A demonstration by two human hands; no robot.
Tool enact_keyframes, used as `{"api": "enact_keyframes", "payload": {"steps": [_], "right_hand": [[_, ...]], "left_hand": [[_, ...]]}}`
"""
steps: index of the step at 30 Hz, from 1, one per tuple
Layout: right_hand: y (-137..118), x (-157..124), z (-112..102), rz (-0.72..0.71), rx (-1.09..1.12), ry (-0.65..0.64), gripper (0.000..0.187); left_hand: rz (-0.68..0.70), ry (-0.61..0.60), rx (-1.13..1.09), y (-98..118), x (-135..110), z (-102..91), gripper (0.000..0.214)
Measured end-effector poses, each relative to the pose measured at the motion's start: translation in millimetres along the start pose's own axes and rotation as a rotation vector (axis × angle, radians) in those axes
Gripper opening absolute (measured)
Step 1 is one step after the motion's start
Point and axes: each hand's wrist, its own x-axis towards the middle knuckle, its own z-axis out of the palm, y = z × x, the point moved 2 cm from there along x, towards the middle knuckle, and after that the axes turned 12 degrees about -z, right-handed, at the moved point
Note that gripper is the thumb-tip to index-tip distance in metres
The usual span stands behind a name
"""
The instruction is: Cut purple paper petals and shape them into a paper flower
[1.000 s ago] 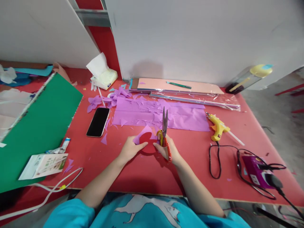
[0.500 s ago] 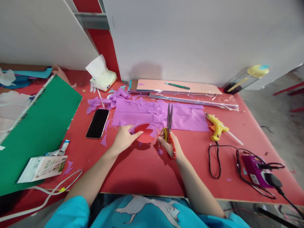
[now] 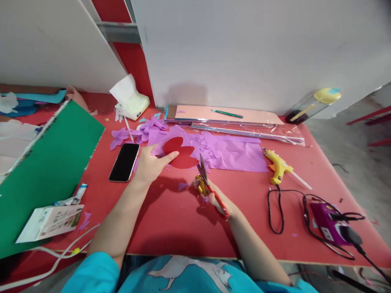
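Between the thumb and fingers of my left hand [image 3: 150,163] is a red paper cutout [image 3: 182,159] with rounded, petal-like lobes, held just above the table. My right hand [image 3: 222,198] grips scissors [image 3: 217,200] with red and yellow handles. Their blades point up and to the left, close to the right end of the cutout but seemingly apart from it. Behind both hands lies a wrinkled purple sheet [image 3: 241,152] strewn with purple scraps. A small purple scrap [image 3: 183,186] lies between the hands, on the table.
A black phone [image 3: 124,162] lies left of my left hand, below purple paper flowers [image 3: 119,137]. To the right are a yellow glue gun [image 3: 277,166] and a purple power box [image 3: 328,224] with cables. A green board [image 3: 61,171] stands at the left; wrapped paper sheets [image 3: 244,115] line the back.
My left hand has turned and lifted the red cutout up and left. My right hand has tilted the scissors leftward and lowered them slightly, so the blades are nearer the cutout's edge.
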Motion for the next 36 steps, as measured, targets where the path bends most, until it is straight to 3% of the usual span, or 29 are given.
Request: {"api": "enact_keyframes", "payload": {"steps": [13, 28, 36], "right_hand": [[6, -3, 2, 0.056, 0.016, -0.038, 0.069], [5, 0, 2, 0.051, 0.041, -0.080, 0.059], [4, -1, -3, 0.091, -0.053, -0.095, 0.059]], "left_hand": [[0.090, -0.154, 0.115, 8, -7, -1.2, 0.035], [0.058, -0.063, 0.125, 11, -6, -7.2, 0.029], [0.079, -0.115, 0.191, 11, -11, -4.5, 0.036]]}}
